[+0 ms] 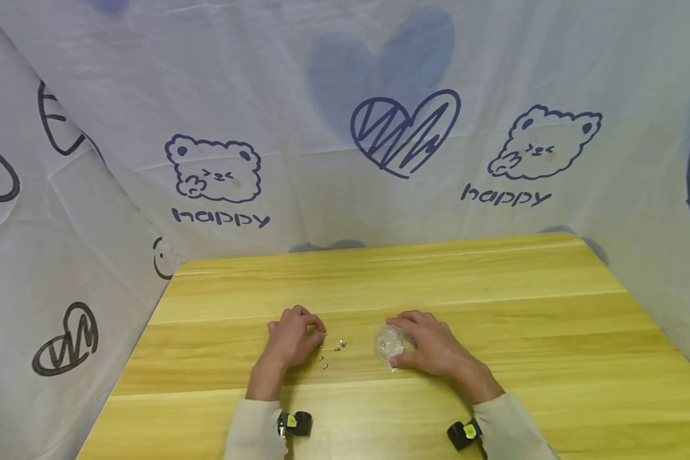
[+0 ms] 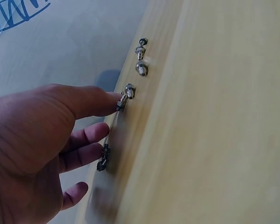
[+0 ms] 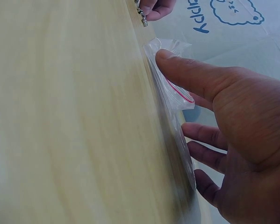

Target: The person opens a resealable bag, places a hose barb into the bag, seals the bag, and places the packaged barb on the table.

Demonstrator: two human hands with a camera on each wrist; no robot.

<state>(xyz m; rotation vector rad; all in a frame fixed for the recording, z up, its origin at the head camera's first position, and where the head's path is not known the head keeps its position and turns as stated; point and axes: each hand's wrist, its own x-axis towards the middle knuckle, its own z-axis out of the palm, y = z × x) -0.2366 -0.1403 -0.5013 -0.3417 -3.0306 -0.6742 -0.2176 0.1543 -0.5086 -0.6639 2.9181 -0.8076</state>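
Note:
Thumb and index finger of my left hand (image 1: 290,338) pinch a small metal piece (image 2: 122,101) just above the wooden table; its other fingers are loosely bent. More small silvery metal pieces (image 1: 342,344) lie beside that hand, several of them visible in the left wrist view, one near the lower fingers (image 2: 96,150). My right hand (image 1: 431,345) holds a clear plastic bag (image 1: 390,344) between thumb and fingers. A red line runs across the bag (image 3: 179,99) in the right wrist view. Something small shows at the bag, too unclear to name.
The wooden table (image 1: 379,281) extends around both hands. Behind it and at both sides hangs a white cloth (image 1: 316,191) printed with hearts and bears. A black band with a small device (image 1: 296,423) sits on each wrist.

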